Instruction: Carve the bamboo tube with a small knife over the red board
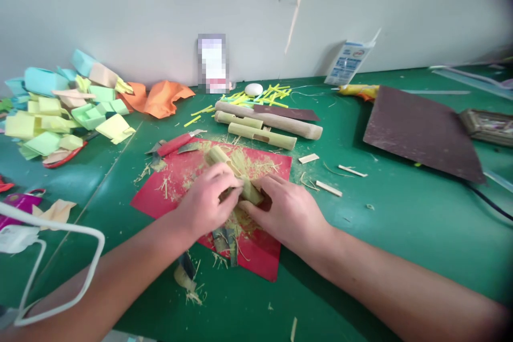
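Note:
A pale bamboo tube (218, 155) with a cut-out in its side lies slantwise over a red sheet (267, 257) strewn with shavings. My right hand (290, 211) grips the tube's near end between thumb and fingers. Pinched closed, my left hand (210, 197) presses at the tube's cut part; whatever its fingertips hold is hidden. Beyond my left hand, a red-handled knife (176, 145) rests at the sheet's far edge. Dark strips (226, 246) lie on the sheet below my hands.
Further bamboo tubes (262, 135) lie behind the sheet, near yellow paper strips (276, 95). Folded paper pieces (44, 83) are heaped at left beside orange paper (164, 99). A brown board (420, 133) and a carton (348, 62) stand right. A white cable (96, 235) crosses my left forearm.

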The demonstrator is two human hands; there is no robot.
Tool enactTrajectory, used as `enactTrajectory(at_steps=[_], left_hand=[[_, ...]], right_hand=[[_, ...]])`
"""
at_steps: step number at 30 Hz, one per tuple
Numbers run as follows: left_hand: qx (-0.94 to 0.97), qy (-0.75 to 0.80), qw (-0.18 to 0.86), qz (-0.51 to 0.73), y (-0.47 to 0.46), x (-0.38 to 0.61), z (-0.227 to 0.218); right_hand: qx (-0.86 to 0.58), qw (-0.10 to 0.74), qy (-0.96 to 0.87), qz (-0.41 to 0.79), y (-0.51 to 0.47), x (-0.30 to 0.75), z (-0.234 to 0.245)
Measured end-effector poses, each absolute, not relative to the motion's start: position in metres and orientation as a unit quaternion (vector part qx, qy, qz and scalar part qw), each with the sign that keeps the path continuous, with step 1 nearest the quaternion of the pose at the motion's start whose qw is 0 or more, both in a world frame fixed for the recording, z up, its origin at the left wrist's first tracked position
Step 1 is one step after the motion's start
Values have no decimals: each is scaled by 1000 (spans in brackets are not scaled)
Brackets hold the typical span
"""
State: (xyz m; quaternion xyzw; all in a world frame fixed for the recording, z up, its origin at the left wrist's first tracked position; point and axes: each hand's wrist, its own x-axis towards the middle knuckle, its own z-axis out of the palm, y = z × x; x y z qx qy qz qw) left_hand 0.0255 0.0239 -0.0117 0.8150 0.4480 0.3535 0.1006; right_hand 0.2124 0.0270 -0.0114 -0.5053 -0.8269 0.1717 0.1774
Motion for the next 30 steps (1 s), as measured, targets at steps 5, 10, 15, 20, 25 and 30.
enactTrajectory(at_steps=[5,10,15,20,25,30], left_hand=[[801,465,83,367,22,24,-13],[800,464,135,357,17,26,-13],[797,466,159,349,18,26,-10],[794,490,177,313,16,24,-7],[786,504,186,307,15,24,-7],[796,464,152,359,13,28,-12]], right_hand=[[-508,175,-826,168,26,212,-11],[-504,180,-828,169,27,213,-11],[-502,181,-827,177,28,214,-11],[-504,181,-823,191,28,214,-11],[-503,183,-822,192,29,214,-11],[-504,187,-822,190,28,213,-13]])
